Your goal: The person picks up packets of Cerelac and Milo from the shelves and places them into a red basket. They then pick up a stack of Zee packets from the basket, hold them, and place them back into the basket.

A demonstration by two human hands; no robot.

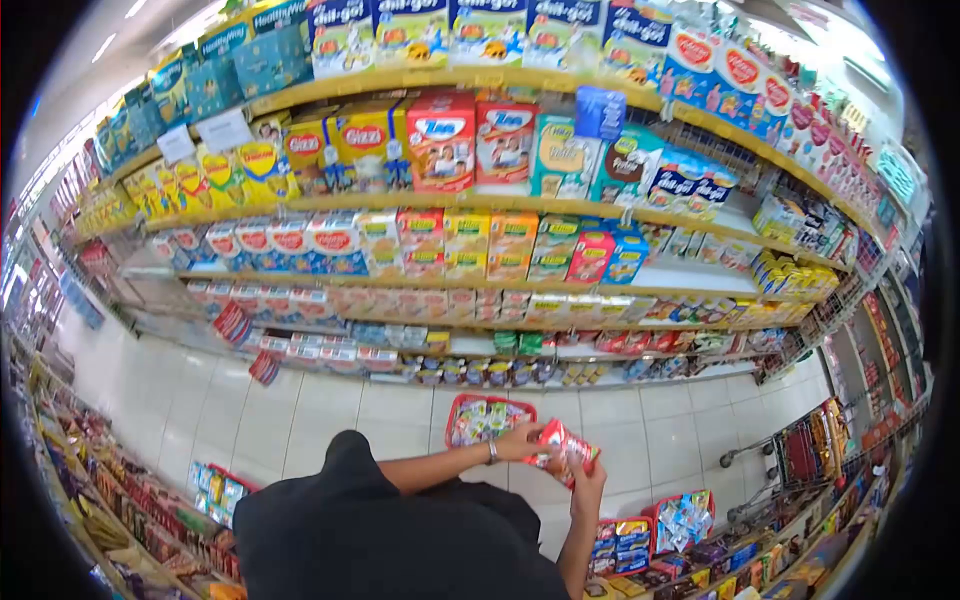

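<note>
A red and white packet [560, 447] is held up in front of my body by both hands. My left hand [518, 442], with a band at the wrist, grips its left end. My right hand [588, 486] has its fingers closed on the lower right side. What the packet contains cannot be made out. Just beyond my left hand, a red basket [490, 398] sits on the floor with several small packets [485, 420] inside.
Ahead runs a long shelf unit [450, 78] stacked with boxes and pouches. More red baskets of goods stand on the tiled floor [400, 405], including one with silvery-blue packets [685, 520] at lower right. A wheeled trolley [800, 445] is at the right, beside another row of shelves.
</note>
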